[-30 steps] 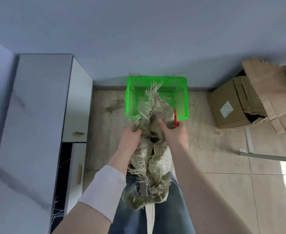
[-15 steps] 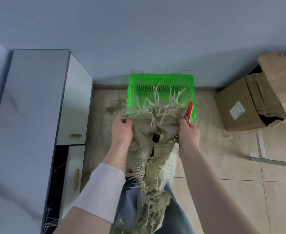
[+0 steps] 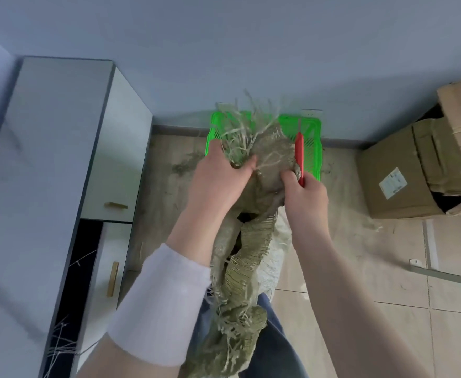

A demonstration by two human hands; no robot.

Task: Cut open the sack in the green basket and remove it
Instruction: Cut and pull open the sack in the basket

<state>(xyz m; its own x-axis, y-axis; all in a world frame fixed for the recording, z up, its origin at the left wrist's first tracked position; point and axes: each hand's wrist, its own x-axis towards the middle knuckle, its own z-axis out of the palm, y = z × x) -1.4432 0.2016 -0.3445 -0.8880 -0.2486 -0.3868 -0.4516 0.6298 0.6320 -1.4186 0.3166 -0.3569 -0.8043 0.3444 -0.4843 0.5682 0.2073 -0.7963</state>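
Both hands hold the sack (image 3: 271, 155) up in front of the green basket (image 3: 313, 156), which stands on the floor against the wall. The left hand (image 3: 219, 184) is clamped on the sack's bunched upper part. Its thumb curls over the near side of the cloth, and its other fingers wrap round the far side, mostly hidden. The right hand (image 3: 307, 199) pinches the same bunch from the other side, fingers curled tight into the weave. It also holds a red cutter (image 3: 299, 152), whose handle sticks up along the sack's right edge (whether a blade is out cannot be told).

The sack's frayed top fans out above the fingers and overlaps the basket's rim in view; whether it touches the basket is unclear. Below the hands the rest of the sack hangs down between the forearms, twisted and shredded, reaching the person's jeans (image 3: 275, 350).

A white sleeve (image 3: 161, 306) covers the left forearm. A white cabinet (image 3: 60, 137) stands to the left, and a torn cardboard box (image 3: 398, 175) lies to the right.
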